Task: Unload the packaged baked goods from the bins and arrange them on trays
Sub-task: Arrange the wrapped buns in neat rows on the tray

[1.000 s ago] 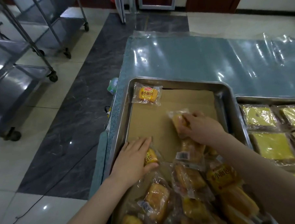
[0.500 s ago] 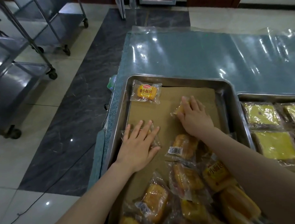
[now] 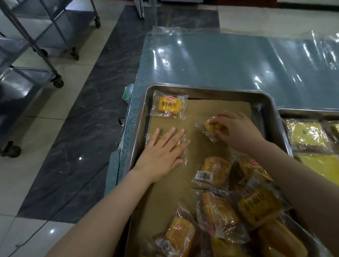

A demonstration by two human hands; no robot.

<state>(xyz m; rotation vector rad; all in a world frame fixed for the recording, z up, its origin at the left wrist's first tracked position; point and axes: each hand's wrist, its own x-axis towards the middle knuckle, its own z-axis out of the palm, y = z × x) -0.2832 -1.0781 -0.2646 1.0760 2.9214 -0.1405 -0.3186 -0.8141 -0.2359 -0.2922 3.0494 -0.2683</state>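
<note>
A steel tray [image 3: 264, 102] lined with brown paper [image 3: 220, 110] lies on the table. One packaged small bread [image 3: 168, 105] sits flat in its far left corner. My left hand [image 3: 161, 150] presses flat, fingers straight, on a second bread packet [image 3: 182, 147] at the tray's left side, mostly hidden under the palm. My right hand [image 3: 236, 131] pinches a third packet [image 3: 209, 129] near the tray's middle, tilted on the paper. Several more bread packets [image 3: 216, 204] lie heaped at the near end.
A second tray [image 3: 307, 111] with flat yellow cake packets [image 3: 306, 134] stands to the right. Clear plastic sheeting covers the blue-green table [image 3: 230, 63] beyond. Wheeled steel racks [image 3: 35, 46] stand on the floor at the left, past the table's left edge.
Both hands slid away from me up the tray, each with its packet. My right hand went from flat on its packet to curled round it.
</note>
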